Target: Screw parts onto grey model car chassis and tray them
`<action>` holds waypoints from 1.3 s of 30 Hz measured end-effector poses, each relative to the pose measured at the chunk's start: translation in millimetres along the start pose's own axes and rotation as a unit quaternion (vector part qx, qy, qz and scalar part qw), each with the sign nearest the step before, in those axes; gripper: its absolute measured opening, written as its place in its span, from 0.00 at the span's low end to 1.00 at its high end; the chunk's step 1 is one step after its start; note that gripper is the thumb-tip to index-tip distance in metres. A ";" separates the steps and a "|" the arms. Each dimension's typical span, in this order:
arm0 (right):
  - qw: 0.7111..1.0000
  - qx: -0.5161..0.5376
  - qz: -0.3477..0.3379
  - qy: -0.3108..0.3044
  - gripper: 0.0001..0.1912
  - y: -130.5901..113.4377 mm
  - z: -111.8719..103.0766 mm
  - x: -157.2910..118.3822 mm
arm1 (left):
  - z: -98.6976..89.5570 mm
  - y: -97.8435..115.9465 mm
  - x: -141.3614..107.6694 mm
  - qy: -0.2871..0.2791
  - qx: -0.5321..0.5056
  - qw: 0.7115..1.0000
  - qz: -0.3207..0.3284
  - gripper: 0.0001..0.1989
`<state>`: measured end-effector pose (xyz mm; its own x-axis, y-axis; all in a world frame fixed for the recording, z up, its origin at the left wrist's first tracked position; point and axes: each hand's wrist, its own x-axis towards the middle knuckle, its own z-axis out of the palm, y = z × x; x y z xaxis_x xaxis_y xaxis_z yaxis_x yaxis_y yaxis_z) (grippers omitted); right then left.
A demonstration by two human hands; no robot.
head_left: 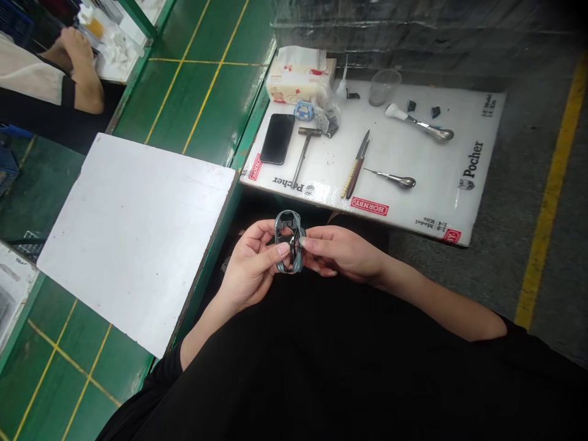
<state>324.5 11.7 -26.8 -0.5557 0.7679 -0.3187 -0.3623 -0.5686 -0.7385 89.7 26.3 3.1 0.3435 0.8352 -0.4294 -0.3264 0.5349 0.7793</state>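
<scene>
A small grey and black part with a rounded outline and an opening at its top (288, 215) is held up between both hands, over my lap. My left hand (250, 263) grips its left side, with the thumb lying across the dark middle. On the right side, my right hand (342, 250) pinches the part's edge between thumb and fingers; some of those fingertips are hidden behind it. What the dark middle piece is cannot be made out.
Beyond my hands, a white printed board (427, 202) bears a phone (277, 139), a T-shaped tool (303, 153), knives (356, 171), metal-handled tools, a tissue box (298, 82) and a clear cup (384, 87). A white panel (138, 239) lies left; a person's arm (85, 79) shows upper left.
</scene>
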 end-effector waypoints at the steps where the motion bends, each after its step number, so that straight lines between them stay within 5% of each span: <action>1: 1.000 -0.001 0.001 -0.002 0.30 0.2 0.6 0.0 | 0.1 0.2 0.0 -0.004 -0.006 1.000 -0.004 0.24; 21: 0.992 -0.114 -0.040 0.043 0.31 -3.3 -2.6 -6.5 | 3.3 -0.6 -2.2 -0.014 -0.005 1.000 0.013 0.23; 39: 0.993 -0.061 -0.079 0.066 0.27 -1.3 -7.6 -5.7 | -3.0 -3.4 -4.2 -0.059 0.036 0.998 0.011 0.23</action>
<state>333.8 10.3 -28.6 -0.3931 0.8812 -0.2625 -0.3387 -0.4042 -0.8497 86.7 21.4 0.8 0.4397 0.8237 -0.3580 -0.2732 0.5024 0.8204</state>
